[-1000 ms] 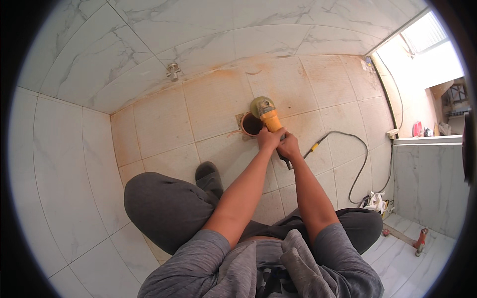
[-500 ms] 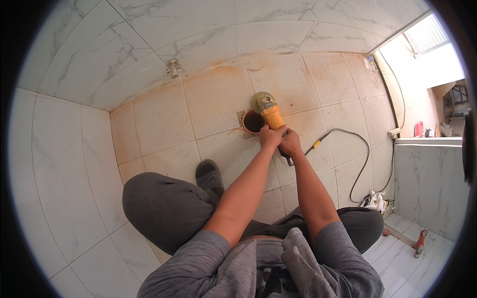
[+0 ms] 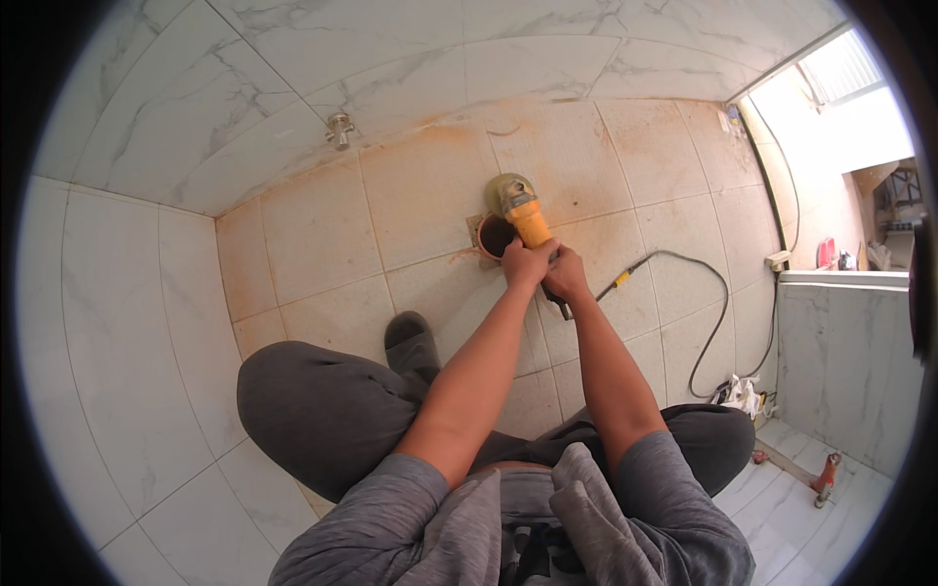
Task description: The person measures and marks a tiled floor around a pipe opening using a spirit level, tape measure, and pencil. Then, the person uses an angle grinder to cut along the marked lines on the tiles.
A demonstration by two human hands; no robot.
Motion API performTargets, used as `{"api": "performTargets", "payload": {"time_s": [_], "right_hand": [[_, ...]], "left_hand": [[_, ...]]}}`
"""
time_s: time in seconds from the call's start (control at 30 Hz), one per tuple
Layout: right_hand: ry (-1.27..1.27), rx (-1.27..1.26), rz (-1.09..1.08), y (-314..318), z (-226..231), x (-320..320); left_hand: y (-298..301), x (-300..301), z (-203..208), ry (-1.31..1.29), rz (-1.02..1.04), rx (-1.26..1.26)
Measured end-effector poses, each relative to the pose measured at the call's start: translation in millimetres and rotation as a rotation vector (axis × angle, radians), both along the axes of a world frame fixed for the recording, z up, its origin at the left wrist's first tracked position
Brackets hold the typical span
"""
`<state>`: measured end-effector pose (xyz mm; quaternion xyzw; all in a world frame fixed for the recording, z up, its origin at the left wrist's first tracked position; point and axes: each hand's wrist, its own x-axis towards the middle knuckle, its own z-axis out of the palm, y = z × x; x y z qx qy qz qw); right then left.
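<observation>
Both my hands grip a yellow angle grinder (image 3: 531, 223) with a grey metal head and a round disc at its far end. My left hand (image 3: 527, 264) is closed around the body just behind the yellow casing. Behind it, my right hand (image 3: 564, 272) wraps the dark rear handle. The disc end is over the far right rim of an orange-brown pipe (image 3: 483, 244) set in the floor; whether it touches the rim I cannot tell. The pipe's mouth is dark inside, and part of its right side is hidden by the grinder.
A black power cord (image 3: 725, 303) loops over the tiled floor (image 3: 430, 220) to the right. A metal valve (image 3: 339, 131) sticks out of the far wall. My slipper (image 3: 411, 342) stands left of my arms. A white plastic bag (image 3: 741, 394) and a red-handled tool (image 3: 828, 477) lie at right.
The grinder and both hands have shifted slightly up and left along the pipe's rim. The pipe and the cord stay in place.
</observation>
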<state>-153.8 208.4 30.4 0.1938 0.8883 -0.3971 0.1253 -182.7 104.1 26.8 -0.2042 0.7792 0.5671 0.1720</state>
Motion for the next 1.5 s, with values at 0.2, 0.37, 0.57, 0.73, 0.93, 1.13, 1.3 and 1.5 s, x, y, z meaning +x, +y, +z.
{"api": "performTargets", "payload": {"time_s": [0.2, 0.37, 0.57, 0.73, 0.93, 1.13, 1.3, 1.5], "right_hand": [[-0.008, 0.012, -0.042, 9.1, 1.7, 7.2], [0.011, -0.028, -0.054, 15.3, 2.8, 13.2], [-0.008, -0.024, -0.019, 13.5, 3.6, 11.8], [0.015, -0.022, 0.015, 7.5, 2.3, 7.8], [0.017, -0.011, 0.047, 3.0, 0.3, 5.6], [0.011, 0.005, 0.038, 3.2, -0.4, 5.9], [-0.002, 0.004, -0.034, 9.8, 6.2, 12.6], [-0.013, 0.002, -0.076, 22.4, 11.1, 21.6]], "left_hand": [[9.1, 3.9, 6.1, 0.005, -0.023, 0.007], [16.9, 8.1, 2.1, 0.026, -0.015, 0.029], [14.5, 8.4, -0.7, 0.014, -0.005, 0.007], [8.4, 7.5, -3.7, 0.009, 0.022, 0.048], [4.9, 6.9, -7.4, 0.015, 0.077, 0.074], [4.3, 7.5, 0.9, -0.008, 0.057, 0.058], [14.9, 8.4, 0.3, -0.032, 0.002, 0.003], [30.0, 14.0, -6.9, 0.005, -0.02, 0.052]]}}
